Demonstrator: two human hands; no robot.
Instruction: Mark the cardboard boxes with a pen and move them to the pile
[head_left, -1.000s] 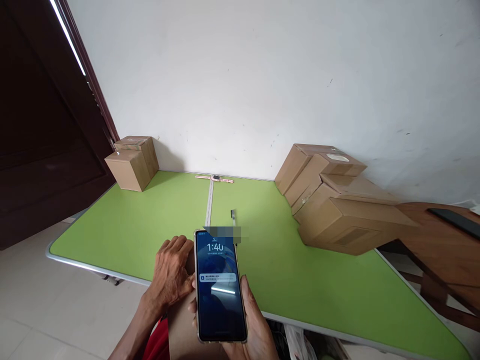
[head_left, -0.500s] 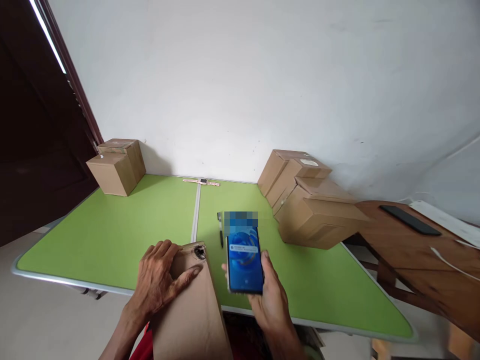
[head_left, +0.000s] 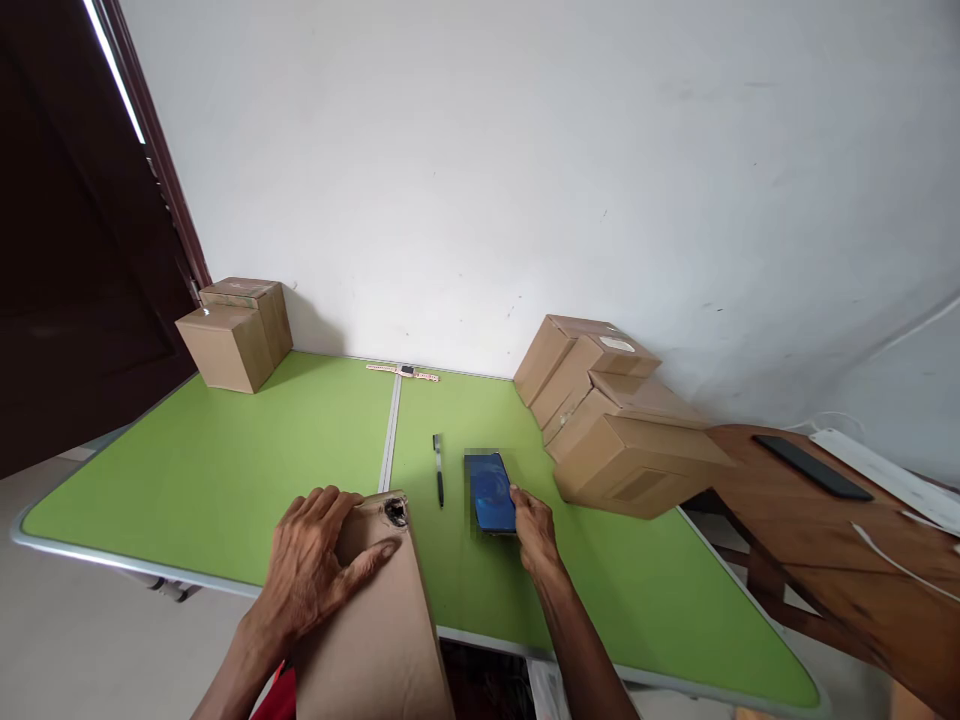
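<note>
My left hand [head_left: 319, 560] grips a cardboard box [head_left: 375, 620] at the near edge of the table, its thumb on the top face and its fingers over the left side. A dark, torn-looking hole marks the box's far right corner. Low over the green table, or on it, is a smartphone [head_left: 493, 492] with a lit blue screen, partly blurred. My right hand [head_left: 534, 525] is closed on the phone's right edge; the fingers beneath are hidden. Left of the phone lies a pen [head_left: 439, 470].
Two cardboard boxes [head_left: 232, 345] stand at the back left of the green table [head_left: 300, 440]. Several more boxes [head_left: 600, 400] crowd the right side. A watch [head_left: 405, 371] lies by the wall. At right, a wooden table [head_left: 847, 540] bears a black slab [head_left: 814, 467] and a white power strip [head_left: 892, 480].
My right hand has carried the phone forward and down toward the table, turning from below it to its right side. My left hand keeps its hold on the box.
</note>
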